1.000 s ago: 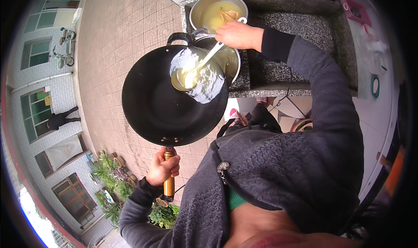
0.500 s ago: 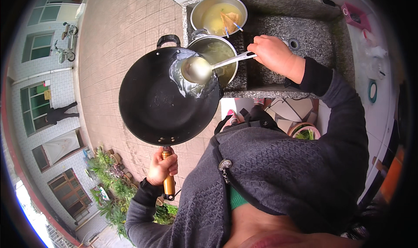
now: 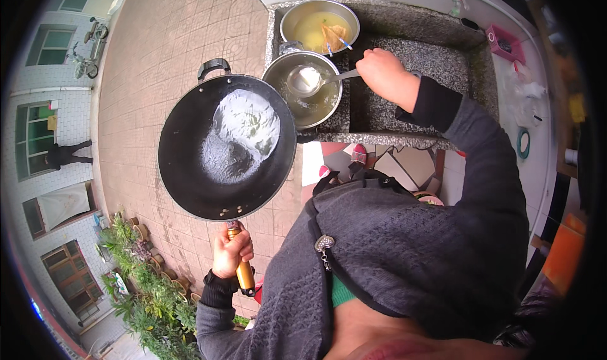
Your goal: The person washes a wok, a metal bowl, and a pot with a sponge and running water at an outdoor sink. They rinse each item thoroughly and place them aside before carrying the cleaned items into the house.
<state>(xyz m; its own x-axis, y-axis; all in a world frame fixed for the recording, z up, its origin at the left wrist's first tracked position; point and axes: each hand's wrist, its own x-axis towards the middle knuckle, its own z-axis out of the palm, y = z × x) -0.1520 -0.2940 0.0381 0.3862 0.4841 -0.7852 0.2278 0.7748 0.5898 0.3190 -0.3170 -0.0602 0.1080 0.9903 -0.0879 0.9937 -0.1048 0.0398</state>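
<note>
My left hand [image 3: 231, 251] is wrapped round the golden-brown handle of a black wok [image 3: 183, 138], held out at the left. A shiny pool of clear liquid [image 3: 250, 119] lies across the wok's middle and right side. My right hand [image 3: 386, 72] is closed on the handle of a metal ladle [image 3: 308, 80]. The ladle's bowl is over a metal pot [image 3: 335, 110] of cloudy liquid, beside the wok; I cannot tell whether it touches the liquid. Behind that pot stands a metal basin [image 3: 284, 24] of yellowish liquid, with a brown piece of cloth or sponge [image 3: 334, 36] in it.
Both vessels stand along the left of a speckled stone sink [image 3: 436, 62]. A pink basket [image 3: 506, 42] sits at the far right. Potted plants [image 3: 152, 290] line the paved yard [image 3: 152, 107] on the left, and a person in dark clothes [image 3: 66, 154] is farther off.
The ladle has moved from over the wok's right edge to over the pot. The wok has shifted left, away from the pot, and liquid now spreads wider across it.
</note>
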